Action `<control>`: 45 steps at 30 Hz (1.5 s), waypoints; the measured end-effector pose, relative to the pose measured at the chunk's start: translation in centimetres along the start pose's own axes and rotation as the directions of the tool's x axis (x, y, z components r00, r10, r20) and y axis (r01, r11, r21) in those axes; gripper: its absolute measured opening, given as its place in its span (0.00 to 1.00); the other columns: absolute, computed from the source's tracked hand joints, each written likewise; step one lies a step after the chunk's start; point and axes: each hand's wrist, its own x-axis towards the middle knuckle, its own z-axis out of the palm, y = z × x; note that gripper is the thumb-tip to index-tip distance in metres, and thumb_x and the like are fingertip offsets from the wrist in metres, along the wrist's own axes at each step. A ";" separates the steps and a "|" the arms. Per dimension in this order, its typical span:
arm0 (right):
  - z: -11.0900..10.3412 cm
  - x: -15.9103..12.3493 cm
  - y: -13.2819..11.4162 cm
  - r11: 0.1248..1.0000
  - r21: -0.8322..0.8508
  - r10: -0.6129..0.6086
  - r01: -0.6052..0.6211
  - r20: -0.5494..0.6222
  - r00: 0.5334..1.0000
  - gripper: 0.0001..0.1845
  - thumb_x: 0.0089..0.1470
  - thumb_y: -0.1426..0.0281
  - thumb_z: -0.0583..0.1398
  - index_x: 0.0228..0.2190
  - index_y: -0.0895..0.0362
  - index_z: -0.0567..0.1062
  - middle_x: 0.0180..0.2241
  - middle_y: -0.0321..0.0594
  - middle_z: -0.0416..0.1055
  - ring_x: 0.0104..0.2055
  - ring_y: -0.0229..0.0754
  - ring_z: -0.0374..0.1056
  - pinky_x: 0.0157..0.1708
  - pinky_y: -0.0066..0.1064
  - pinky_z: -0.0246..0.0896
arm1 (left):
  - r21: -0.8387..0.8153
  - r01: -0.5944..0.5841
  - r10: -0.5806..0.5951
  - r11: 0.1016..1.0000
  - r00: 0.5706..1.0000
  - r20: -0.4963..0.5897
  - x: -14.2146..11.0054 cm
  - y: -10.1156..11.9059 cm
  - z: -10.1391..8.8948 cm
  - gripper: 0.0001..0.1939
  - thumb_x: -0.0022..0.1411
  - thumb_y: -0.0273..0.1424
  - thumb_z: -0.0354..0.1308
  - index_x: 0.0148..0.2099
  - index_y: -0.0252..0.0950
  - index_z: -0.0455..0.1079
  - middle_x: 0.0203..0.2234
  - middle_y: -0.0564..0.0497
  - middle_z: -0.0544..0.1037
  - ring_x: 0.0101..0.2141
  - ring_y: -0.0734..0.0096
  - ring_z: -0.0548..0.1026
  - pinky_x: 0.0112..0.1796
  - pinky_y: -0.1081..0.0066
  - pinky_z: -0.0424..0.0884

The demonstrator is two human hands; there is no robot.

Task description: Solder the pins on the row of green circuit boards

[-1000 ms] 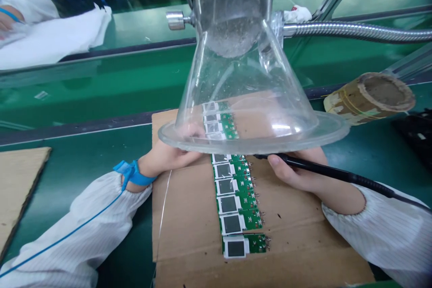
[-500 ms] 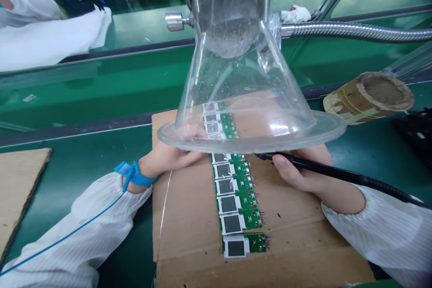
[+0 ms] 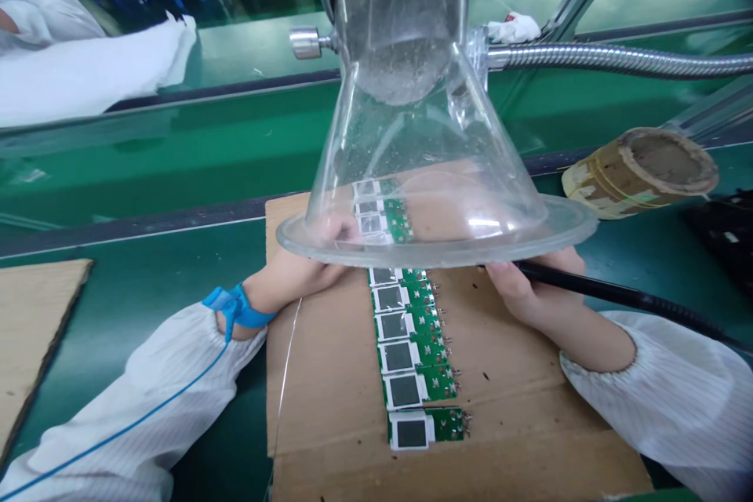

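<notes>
A column of several green circuit boards (image 3: 409, 345) with dark square screens lies on a brown cardboard sheet (image 3: 329, 376). My right hand (image 3: 538, 294) is closed round a black pen-like tool (image 3: 612, 294) with a cable, its tip hidden under the clear funnel hood (image 3: 435, 172). My left hand (image 3: 294, 274), with a blue wrist strap (image 3: 238, 306), rests on the cardboard left of the boards; its fingers are partly hidden under the hood and seem to pinch a thin wire (image 3: 285, 361).
A metal flexible hose (image 3: 617, 59) runs right from the hood. A tape roll (image 3: 641, 169) lies at the right, dark equipment (image 3: 729, 235) beyond it. Another cardboard piece (image 3: 29, 329) sits at the left. A person's white sleeve (image 3: 76, 70) is at the far left.
My right hand with the black tool has moved up and right, further under the hood's rim. The left hand has barely shifted.
</notes>
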 end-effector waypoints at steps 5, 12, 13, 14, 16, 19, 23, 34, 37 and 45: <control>0.0 0.0 0.1 0.996 -0.035 0.081 -0.082 -0.016 0.997 0.07 0.67 0.58 0.64 0.39 0.46 0.80 0.30 0.39 0.77 0.28 0.45 0.71 0.26 0.38 0.69 | -0.154 0.054 -0.038 0.987 0.994 0.101 0.2 0.0 0.4 0.09 0.76 0.33 0.50 0.45 0.37 0.70 0.48 0.43 0.84 0.49 0.62 0.81 0.50 0.61 0.77; 0.4 0.2 0.0 0.996 0.031 0.088 -0.087 -0.034 0.995 0.07 0.67 0.59 0.64 0.37 0.46 0.80 0.29 0.38 0.76 0.28 0.44 0.69 0.26 0.38 0.67 | -0.140 -0.025 0.036 0.990 0.996 0.080 -0.3 -0.3 0.4 0.09 0.75 0.32 0.54 0.52 0.37 0.73 0.47 0.44 0.85 0.48 0.62 0.82 0.49 0.62 0.78; 0.4 0.2 0.0 0.996 0.034 0.088 -0.087 -0.032 0.996 0.07 0.67 0.59 0.64 0.37 0.47 0.80 0.29 0.38 0.76 0.28 0.44 0.69 0.26 0.38 0.67 | -0.134 -0.030 0.041 0.991 0.996 0.082 -0.3 -0.3 0.3 0.10 0.75 0.32 0.54 0.53 0.37 0.73 0.46 0.44 0.85 0.47 0.63 0.83 0.48 0.62 0.78; 0.4 0.2 0.1 0.996 0.034 0.088 -0.087 -0.026 0.996 0.07 0.67 0.60 0.64 0.37 0.47 0.80 0.29 0.38 0.76 0.27 0.44 0.69 0.26 0.37 0.66 | -0.129 -0.028 0.039 0.991 0.996 0.083 -0.3 -0.3 0.3 0.10 0.75 0.33 0.54 0.52 0.37 0.73 0.46 0.45 0.85 0.46 0.63 0.83 0.48 0.63 0.78; 0.4 0.2 0.1 0.996 0.034 0.089 -0.088 -0.007 0.996 0.06 0.67 0.60 0.64 0.37 0.47 0.79 0.28 0.37 0.76 0.27 0.43 0.69 0.25 0.37 0.66 | -0.110 -0.015 0.022 0.994 0.998 0.065 -0.3 -0.4 0.4 0.08 0.75 0.33 0.54 0.50 0.37 0.72 0.44 0.45 0.85 0.44 0.63 0.83 0.45 0.64 0.77; 0.4 0.4 -0.1 0.996 0.040 0.073 -0.075 0.037 0.997 0.04 0.67 0.63 0.64 0.39 0.48 0.79 0.28 0.35 0.76 0.26 0.41 0.69 0.24 0.35 0.65 | -0.033 0.009 -0.009 0.999 1.000 -0.018 -0.2 -0.6 0.6 0.07 0.74 0.33 0.54 0.44 0.36 0.70 0.38 0.46 0.84 0.38 0.66 0.81 0.39 0.67 0.74; 0.4 1.0 -0.4 0.998 0.031 0.050 -0.054 0.119 0.992 0.02 0.67 0.68 0.64 0.39 0.49 0.78 0.30 0.34 0.78 0.27 0.39 0.72 0.26 0.33 0.67 | 0.030 -0.015 0.016 0.999 0.998 -0.063 0.0 -0.5 0.6 0.08 0.73 0.33 0.55 0.41 0.36 0.70 0.32 0.50 0.81 0.32 0.70 0.77 0.33 0.70 0.69; 0.4 1.5 -1.0 0.996 -0.012 0.085 -0.084 0.221 0.972 0.03 0.65 0.69 0.65 0.41 0.52 0.78 0.36 0.36 0.83 0.34 0.42 0.80 0.31 0.31 0.76 | 0.056 0.032 -0.027 0.998 0.997 -0.079 -0.1 -0.2 0.6 0.12 0.74 0.36 0.57 0.37 0.37 0.69 0.28 0.53 0.78 0.28 0.72 0.72 0.31 0.71 0.64; 0.4 1.5 -1.0 0.990 -0.032 0.138 -0.134 0.268 0.954 0.05 0.65 0.66 0.65 0.43 0.52 0.79 0.38 0.38 0.84 0.37 0.45 0.82 0.32 0.33 0.78 | 0.044 0.049 -0.045 0.998 0.996 -0.079 -0.1 -0.3 0.7 0.11 0.74 0.35 0.57 0.37 0.37 0.69 0.28 0.54 0.78 0.27 0.73 0.71 0.30 0.71 0.64; 0.3 1.6 -1.5 0.977 -0.112 0.206 -0.181 0.292 0.934 0.08 0.66 0.62 0.64 0.43 0.51 0.81 0.40 0.39 0.84 0.37 0.48 0.82 0.32 0.38 0.76 | 0.057 0.038 -0.034 0.998 0.998 -0.059 0.0 -0.4 0.7 0.13 0.75 0.36 0.57 0.36 0.37 0.69 0.27 0.53 0.77 0.27 0.73 0.71 0.29 0.71 0.62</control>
